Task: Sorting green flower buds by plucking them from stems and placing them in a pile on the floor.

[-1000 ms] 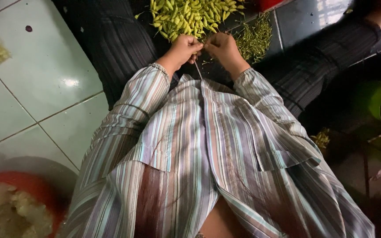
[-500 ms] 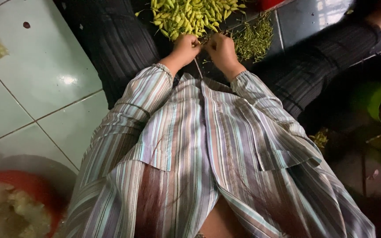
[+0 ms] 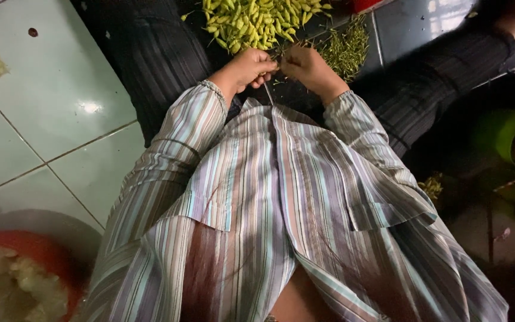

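Little has changed over the last second — our two hands remain close together at the far edge of our lap, only shifting a touch, so the same small picking work on the chillies seems to be carrying on without a break. Our left hand is curled tight, fingers folded in on something small, and our right hand is pinched shut just beside it; the thing held between them is probably a single green chilli, though it is too small and shadowed for us to be sure. A thin pale stalk or stem hangs down from between the hands.

Just beyond the hands lies the heap of yellow-green chillies, and to its right a smaller pile of thin green stems — the two kept apart on the dark surface.

Around us: pale floor tiles on the left, a red basin of whitish pieces at the near left, a green tub at the right edge, and a few stray chillies near it. Our striped shirt fills the near view and the dark trouser legs flank the heap; nothing blocks the hands.
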